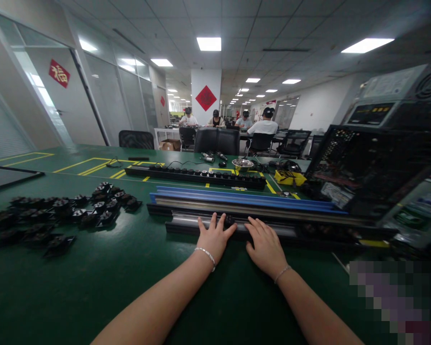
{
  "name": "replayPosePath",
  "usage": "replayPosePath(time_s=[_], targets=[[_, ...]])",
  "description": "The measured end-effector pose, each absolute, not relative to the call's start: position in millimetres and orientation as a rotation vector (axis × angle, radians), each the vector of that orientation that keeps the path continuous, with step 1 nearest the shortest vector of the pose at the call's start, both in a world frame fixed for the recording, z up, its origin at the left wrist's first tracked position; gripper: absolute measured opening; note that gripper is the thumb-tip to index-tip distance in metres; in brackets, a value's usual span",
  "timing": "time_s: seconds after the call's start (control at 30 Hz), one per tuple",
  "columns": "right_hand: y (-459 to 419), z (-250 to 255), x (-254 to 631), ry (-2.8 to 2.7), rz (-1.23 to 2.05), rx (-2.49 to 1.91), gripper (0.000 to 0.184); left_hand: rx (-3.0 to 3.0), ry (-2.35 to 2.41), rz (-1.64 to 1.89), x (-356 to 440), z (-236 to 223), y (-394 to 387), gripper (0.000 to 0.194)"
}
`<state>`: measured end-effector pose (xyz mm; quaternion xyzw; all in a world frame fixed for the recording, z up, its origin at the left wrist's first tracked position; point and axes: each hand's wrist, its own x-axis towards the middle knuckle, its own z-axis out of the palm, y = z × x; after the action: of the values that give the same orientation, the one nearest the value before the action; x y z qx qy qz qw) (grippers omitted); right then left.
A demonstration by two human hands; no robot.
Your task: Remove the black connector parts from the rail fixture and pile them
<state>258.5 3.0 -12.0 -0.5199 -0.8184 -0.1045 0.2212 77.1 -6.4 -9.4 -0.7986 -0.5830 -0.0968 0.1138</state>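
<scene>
My left hand (213,238) lies on a long black channel rail (183,230) with a shiny silver inside, its fingers spread. A small dark part (230,220) sits in the channel beside my left index finger and thumb; its details are too dark to make out. To the right of it, my right hand (266,245) rests along the same rail with fingers stretched out and thumb apart. Directly behind runs another dark rail, then a blue rail (244,198). Several black socket-like parts on square plates (106,218) are spread over the green tabletop to the left.
A black rail holding a row of parts (201,176) lies farther back, near a metal bowl (242,164) and a yellow box (290,178). An open computer case (352,167) and plastic bottles (420,206) stand at right. Several people sit at distant desks.
</scene>
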Motion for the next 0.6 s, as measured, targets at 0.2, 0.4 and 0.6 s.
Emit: replayPosePath(time_s=[0.2, 0.4, 0.6], targets=[[2, -11, 259, -2.269, -0.275, -1.439, 0.044, -2.364, -1.714, -0.248, 73, -1, -11, 0.048], [2, -10, 259, -2.279, -0.267, -1.458, 0.042, -2.353, -1.741, -0.217, 66, 7, -15, 0.047], [1, -8, 259, -2.29, -0.242, -1.478, 0.042, -2.354, -1.731, -0.191, 56, 11, -16, 0.045]])
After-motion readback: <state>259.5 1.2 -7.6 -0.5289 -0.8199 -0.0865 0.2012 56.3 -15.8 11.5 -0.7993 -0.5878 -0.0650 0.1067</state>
